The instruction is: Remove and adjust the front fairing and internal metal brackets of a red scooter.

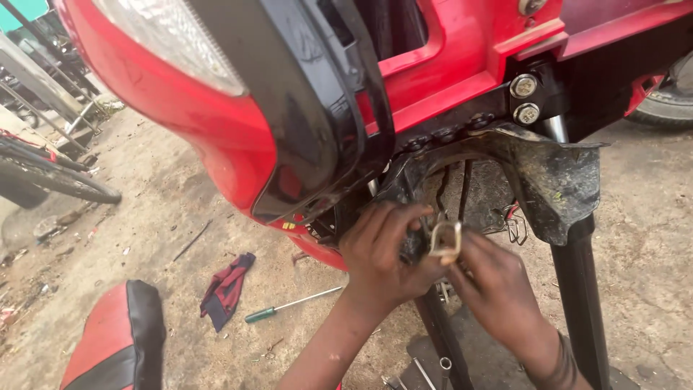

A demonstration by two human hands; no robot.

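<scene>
A red motorcycle front (216,123) with a pale headlight and black trim fills the top of the view. Under it, my left hand (382,253) grips a dark part beneath the headlight, fingers curled around it. My right hand (494,289) comes in from the right and pinches a small pale metal bracket (445,238) pressed against that same part. The two hands touch each other. A muddy black fender piece (548,180) hangs just right of them, beside the black fork leg (577,289).
A green-handled screwdriver (289,307) and a dark red rag (225,289) lie on the dirt ground. A red and black seat (119,339) sits at the lower left. Loose metal tools (422,372) lie below my hands. A bicycle wheel (50,177) stands at the left.
</scene>
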